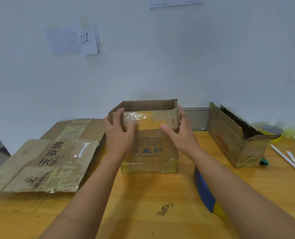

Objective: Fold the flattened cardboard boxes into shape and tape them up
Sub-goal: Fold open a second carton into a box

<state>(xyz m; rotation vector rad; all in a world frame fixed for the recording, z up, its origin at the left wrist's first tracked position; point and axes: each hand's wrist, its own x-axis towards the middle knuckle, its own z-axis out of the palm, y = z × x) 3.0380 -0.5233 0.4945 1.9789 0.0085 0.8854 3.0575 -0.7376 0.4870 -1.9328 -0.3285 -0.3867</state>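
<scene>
On the glossy orange-yellow wooden table (143, 195), pushed against a pale wall, the large flattened brown cardboard sheet (45, 163) with black printed characters and shiny tape strips lies at the left, not yet folded. Well apart at the far right, a worn brown cardboard carton (233, 140) lies tipped with its open mouth up and to the right. Between them, at the table's middle, stands the upright brown cardboard box (150, 149) with a blue printed logo, its bottom edges banded in yellowish tape and its top flaps standing open.

The left hand (119, 133) grips the near flap at its left corner, fingers curled over the top edge and thumb on the crinkled clear tape. The right hand (179, 130) holds the right corner likewise, thumb pressed on the front.

This looks like the shaping step: next, the flaps likely need folding inward and holding flat for taping. The card is soft and creased, so it may buckle.

A thin white pen (288, 159) lies at the right edge.
</scene>
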